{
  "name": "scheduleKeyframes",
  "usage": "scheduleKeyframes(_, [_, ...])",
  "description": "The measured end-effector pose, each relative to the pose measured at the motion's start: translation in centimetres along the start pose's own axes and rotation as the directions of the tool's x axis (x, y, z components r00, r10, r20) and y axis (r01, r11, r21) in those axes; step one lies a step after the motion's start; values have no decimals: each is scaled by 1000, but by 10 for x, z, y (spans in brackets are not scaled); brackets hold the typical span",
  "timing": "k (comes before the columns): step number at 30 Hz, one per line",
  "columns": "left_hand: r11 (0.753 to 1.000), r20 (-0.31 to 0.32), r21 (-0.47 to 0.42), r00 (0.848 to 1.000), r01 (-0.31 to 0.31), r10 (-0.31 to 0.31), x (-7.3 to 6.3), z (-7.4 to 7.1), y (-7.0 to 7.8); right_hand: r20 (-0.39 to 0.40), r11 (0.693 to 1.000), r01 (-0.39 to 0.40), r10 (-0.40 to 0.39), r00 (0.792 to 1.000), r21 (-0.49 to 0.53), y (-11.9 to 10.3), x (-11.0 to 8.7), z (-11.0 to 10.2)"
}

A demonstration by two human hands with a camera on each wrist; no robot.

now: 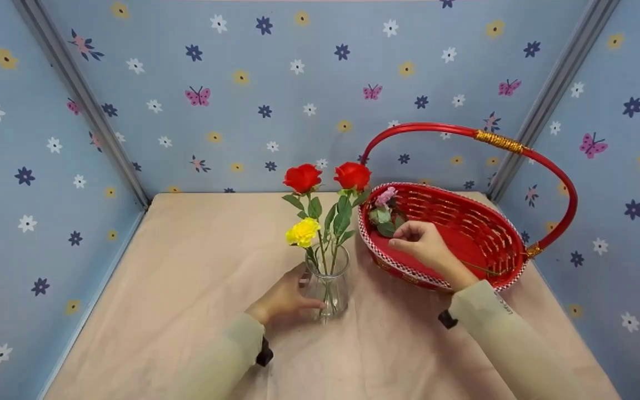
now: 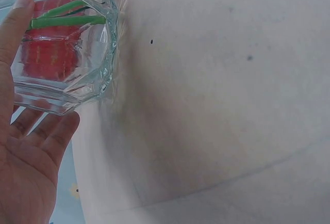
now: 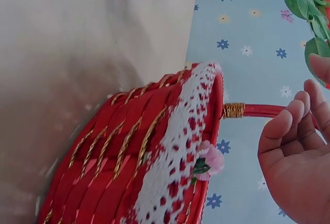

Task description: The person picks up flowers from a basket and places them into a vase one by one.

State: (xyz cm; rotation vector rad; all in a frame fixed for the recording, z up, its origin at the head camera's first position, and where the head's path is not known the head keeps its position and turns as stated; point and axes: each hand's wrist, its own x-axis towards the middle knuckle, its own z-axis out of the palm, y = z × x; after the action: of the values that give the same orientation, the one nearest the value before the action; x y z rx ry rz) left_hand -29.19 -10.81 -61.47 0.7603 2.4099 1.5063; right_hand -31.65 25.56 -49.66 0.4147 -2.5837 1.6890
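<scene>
My left hand (image 1: 285, 297) holds a clear glass vase (image 1: 328, 294) from its left side, the thumb in front and the other fingers behind and below the glass. Two red roses (image 1: 302, 179) and a yellow flower (image 1: 303, 232) stand in the vase, their green stems (image 2: 67, 21) showing through the glass. Over the near left part of a red woven basket (image 1: 453, 239) hovers my right hand (image 1: 423, 244), fingers loosely bent, nothing between them. Just beyond its fingertips, a pink flower (image 1: 386, 197) with green leaves (image 1: 385, 228) leans at the basket's left inner wall.
The basket's tall red handle (image 1: 567, 194) arches over its far and right side. White lace trim (image 3: 178, 131) runs along the rim. A pinkish cloth (image 1: 203, 250) covers the table, and blue flowered panels (image 1: 298, 83) stand behind and at both sides.
</scene>
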Motion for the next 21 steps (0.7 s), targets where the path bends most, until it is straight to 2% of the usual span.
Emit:
scheduleKeyframes(5, [1000,-1,-12,1000,-8,8,0,0,0,-4,1000,8,-8,1000,0,6,-3,-8])
scheduleKeyframes(14, [1000,1,-15,1000,12,-12,-1,1,0,-25,1000,26,-26,999,9,19,-9,-22])
scheduleKeyframes(21, [1000,-1,-3,1000,10,-10,-1,0,0,-54,999,37,-39,998,-39,31,-14,-34])
